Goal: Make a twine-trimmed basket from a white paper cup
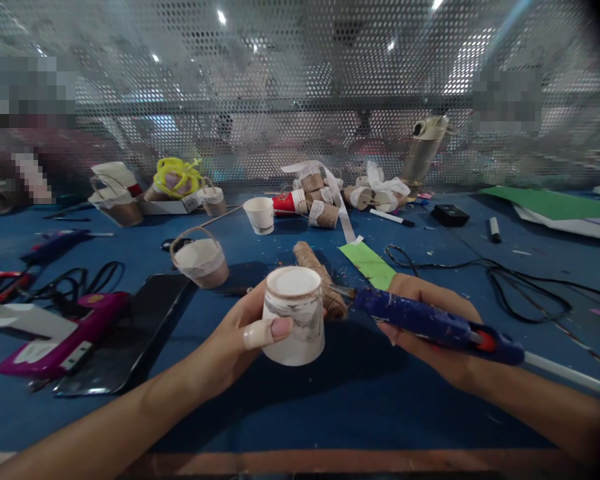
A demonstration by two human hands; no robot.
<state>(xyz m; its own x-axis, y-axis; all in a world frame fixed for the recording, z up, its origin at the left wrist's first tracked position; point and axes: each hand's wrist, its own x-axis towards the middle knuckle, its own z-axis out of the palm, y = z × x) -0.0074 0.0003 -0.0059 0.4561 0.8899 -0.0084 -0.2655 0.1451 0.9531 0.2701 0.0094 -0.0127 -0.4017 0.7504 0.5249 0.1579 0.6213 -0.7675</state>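
My left hand (253,327) is closed around a white paper cup (300,327) that is held upside down, its base facing up. Grey printed marks show on the cup's side, and a band is wrapped round my thumb. In my right hand (425,300) is a dark blue glue gun (420,320) with a white glue stick (570,373) coming out of its back end. The gun's nozzle points left, close to the cup's upper right side; whether it touches cannot be told. Behind the cup lies a roll of brown twine (310,260).
A twine-handled cup basket (203,261) stands left of centre. A black phone (130,340), a magenta device (75,333) and another glue gun (60,245) lie at left. A lime green strip (367,262) and a black cable (510,293) are at right. Several decorated cups (325,213) sit behind.
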